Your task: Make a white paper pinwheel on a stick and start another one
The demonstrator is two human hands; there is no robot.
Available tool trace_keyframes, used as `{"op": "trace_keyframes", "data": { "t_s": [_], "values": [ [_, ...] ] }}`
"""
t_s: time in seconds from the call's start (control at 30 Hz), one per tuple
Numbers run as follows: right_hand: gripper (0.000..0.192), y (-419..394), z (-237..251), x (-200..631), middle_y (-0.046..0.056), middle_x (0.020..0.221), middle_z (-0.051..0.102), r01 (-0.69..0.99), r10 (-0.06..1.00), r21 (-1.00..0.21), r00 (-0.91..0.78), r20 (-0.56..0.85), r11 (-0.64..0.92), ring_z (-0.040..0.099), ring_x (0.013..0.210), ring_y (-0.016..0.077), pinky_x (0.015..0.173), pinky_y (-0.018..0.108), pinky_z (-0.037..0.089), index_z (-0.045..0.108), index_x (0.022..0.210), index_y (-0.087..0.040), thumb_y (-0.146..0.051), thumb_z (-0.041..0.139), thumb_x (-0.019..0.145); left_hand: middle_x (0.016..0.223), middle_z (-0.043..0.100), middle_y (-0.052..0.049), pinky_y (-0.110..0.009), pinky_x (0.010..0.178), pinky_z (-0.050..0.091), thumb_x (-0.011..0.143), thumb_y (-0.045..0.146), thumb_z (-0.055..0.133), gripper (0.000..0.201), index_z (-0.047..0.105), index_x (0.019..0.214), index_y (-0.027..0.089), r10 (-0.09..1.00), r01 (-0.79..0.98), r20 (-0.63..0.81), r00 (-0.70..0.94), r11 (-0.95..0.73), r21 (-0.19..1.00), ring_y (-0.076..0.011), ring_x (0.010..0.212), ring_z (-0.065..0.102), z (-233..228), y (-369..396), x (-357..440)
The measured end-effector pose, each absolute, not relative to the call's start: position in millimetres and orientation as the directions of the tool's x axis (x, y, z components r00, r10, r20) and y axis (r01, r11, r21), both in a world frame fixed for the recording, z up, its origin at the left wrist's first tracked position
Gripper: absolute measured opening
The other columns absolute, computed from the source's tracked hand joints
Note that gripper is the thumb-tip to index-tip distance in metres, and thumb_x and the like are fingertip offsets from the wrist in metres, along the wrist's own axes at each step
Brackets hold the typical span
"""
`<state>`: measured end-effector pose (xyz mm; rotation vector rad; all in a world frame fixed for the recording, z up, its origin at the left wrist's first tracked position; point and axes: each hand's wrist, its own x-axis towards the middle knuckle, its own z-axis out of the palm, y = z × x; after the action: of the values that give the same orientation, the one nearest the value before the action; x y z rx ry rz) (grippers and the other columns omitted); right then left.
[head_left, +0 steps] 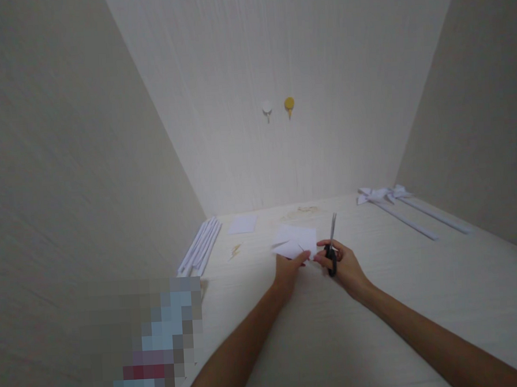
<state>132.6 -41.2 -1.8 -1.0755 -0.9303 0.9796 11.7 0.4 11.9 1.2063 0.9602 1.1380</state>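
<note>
A white sheet of paper (299, 236), with cuts running in from its edge, is pinched in my left hand (291, 268) between thumb and fingers. My right hand (347, 267) is closed around the black handles of a pair of scissors (333, 244), whose blades point up and away from me. The thumb and a fingertip of that hand come up to the paper's lower right corner; whether they grip it is too small to tell.
At the left lie several rolled white paper sticks (202, 246), with a square sheet (243, 224) near them. Pinwheel-like folded papers (384, 194) on two paper sticks (409, 221) rest at the right. A white hook (267, 107) and a yellow hook (289, 103) are on the back wall.
</note>
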Motion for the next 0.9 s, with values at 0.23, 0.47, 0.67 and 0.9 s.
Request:
{"op": "trace_keyframes", "data": {
  "t_s": [0.23,0.47,0.67,0.9],
  "values": [
    [0.044,-41,0,133,-0.005,0.053,0.056,-0.182,0.939,-0.966,0.324,0.117,0.183,0.044,0.041,0.0075,0.037,0.019,0.031,0.054,0.082,-0.018,-0.03,0.075,0.046,0.054,0.057,0.0,-0.022,0.049,0.038,0.052,0.029,0.066,0.017,0.057,0.052,0.015,0.957,-0.079,0.056,0.285,-0.035,0.996,-0.0108,0.05,0.048,13,0,9],
    [0.046,-42,2,133,-0.003,0.054,0.057,-0.161,0.925,-0.969,0.361,0.119,0.187,0.044,0.041,0.0082,0.036,0.02,0.031,0.054,0.083,-0.017,-0.033,0.075,0.045,0.048,0.053,0.001,-0.024,0.053,0.037,0.056,0.029,0.062,0.02,0.052,0.043,0.019,0.954,0.122,0.057,0.293,-0.096,0.988,-0.0122,0.049,0.046,10,1,9],
    [0.045,-42,2,134,-0.004,0.055,0.057,-0.157,0.929,-0.971,0.354,0.113,0.178,0.043,0.043,0.0078,0.039,0.019,0.03,0.053,0.086,-0.017,-0.034,0.072,0.049,0.05,0.053,0.001,-0.025,0.054,0.038,0.057,0.031,0.061,0.02,0.052,0.045,0.019,0.96,0.112,0.057,0.273,-0.09,0.99,-0.013,0.05,0.048,9,1,9],
    [0.04,-42,1,136,-0.005,0.051,0.052,-0.088,0.992,-0.992,0.096,0.079,0.088,0.035,0.038,0.0058,0.037,0.019,0.022,0.05,0.09,-0.018,-0.041,0.064,0.06,0.058,0.056,-0.001,-0.025,0.058,0.041,0.057,0.032,0.062,0.018,0.057,0.055,0.015,0.998,-0.092,-0.008,0.064,0.014,0.996,-0.0121,0.055,0.051,9,12,4]
  ]
}}
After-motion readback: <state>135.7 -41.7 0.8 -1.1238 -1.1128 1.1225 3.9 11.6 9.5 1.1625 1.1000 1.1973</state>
